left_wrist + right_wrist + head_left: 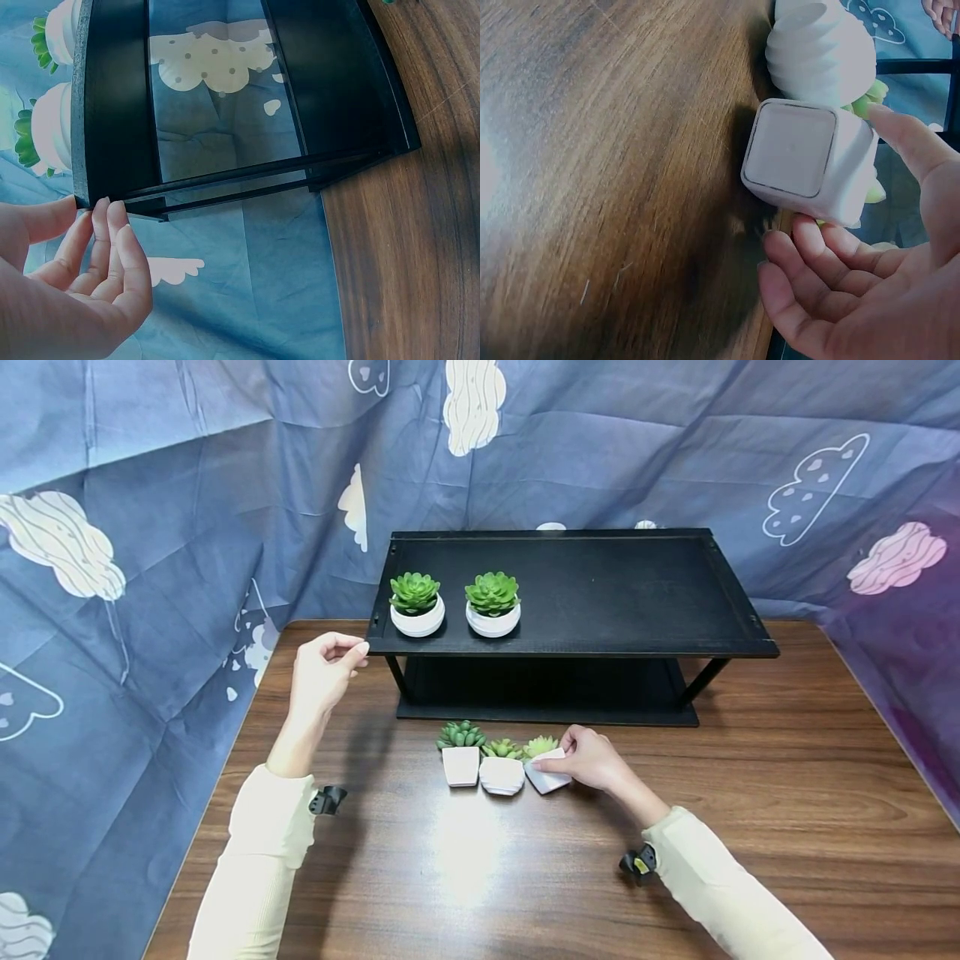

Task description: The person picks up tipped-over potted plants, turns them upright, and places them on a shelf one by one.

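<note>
My left hand (pixel 318 678) pinches the front left corner of the top board of a black two-tier shelf (pixel 615 589). In the left wrist view its thumb and fingertips meet at the board's edge. With thumb and fingers on opposite sides, my right hand (pixel 594 762) grips a potted succulent with a square white pot (pixel 791 150), tilted so that the base shows in the right wrist view. Beside it on the table lie a succulent in a ribbed white pot (pixel 502 776) and a darker green one in a tapered white pot (pixel 461 767).
Two green succulents in round white bowls, one at the left (pixel 417 620) and another (pixel 492 622) to its right, stand on the shelf's top. The shelf rests on a wooden table (pixel 787 793). Blue cloud-print cloth (pixel 600 452) hangs behind and at the sides.
</note>
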Demonstrator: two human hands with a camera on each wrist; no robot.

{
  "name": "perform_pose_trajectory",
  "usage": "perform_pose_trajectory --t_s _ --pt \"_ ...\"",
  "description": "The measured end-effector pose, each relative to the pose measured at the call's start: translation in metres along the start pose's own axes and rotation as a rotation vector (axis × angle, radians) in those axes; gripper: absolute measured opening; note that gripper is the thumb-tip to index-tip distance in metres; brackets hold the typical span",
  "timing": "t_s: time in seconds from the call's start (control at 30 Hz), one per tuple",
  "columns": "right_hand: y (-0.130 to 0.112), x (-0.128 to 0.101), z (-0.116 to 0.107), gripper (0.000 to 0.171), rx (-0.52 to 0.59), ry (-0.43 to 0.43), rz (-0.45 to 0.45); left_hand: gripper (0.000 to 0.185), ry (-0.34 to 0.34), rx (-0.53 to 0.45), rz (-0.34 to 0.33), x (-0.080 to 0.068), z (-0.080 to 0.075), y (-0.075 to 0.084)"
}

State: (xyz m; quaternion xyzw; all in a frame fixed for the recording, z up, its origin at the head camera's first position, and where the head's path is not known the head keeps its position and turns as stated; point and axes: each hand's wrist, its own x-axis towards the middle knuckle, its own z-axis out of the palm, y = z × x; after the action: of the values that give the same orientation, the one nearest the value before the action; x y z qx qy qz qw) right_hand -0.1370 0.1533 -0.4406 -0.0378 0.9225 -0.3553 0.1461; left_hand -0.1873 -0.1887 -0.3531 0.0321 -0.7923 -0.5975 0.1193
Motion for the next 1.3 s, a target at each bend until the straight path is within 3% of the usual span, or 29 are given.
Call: perform_pose_trajectory --t_s 0.33,0.73,1.3 --pt "-0.001 0.002 0.001 0.047 -0.021 0.026 0.023 0.019 -0.003 -0.009 0.005 0.0 0.0 0.0" --pt "0.002 0.0 -0.01 0.037 0.034 -0.011 0.017 0.019 -0.007 -0.001 0.001 0.001 -0.001 0.0" --pt "0.017 0.003 -0.019 0.039 0.138 -0.029 -0.197 0.018 -0.003 0.023 -0.006 0.001 -0.001 0.001"
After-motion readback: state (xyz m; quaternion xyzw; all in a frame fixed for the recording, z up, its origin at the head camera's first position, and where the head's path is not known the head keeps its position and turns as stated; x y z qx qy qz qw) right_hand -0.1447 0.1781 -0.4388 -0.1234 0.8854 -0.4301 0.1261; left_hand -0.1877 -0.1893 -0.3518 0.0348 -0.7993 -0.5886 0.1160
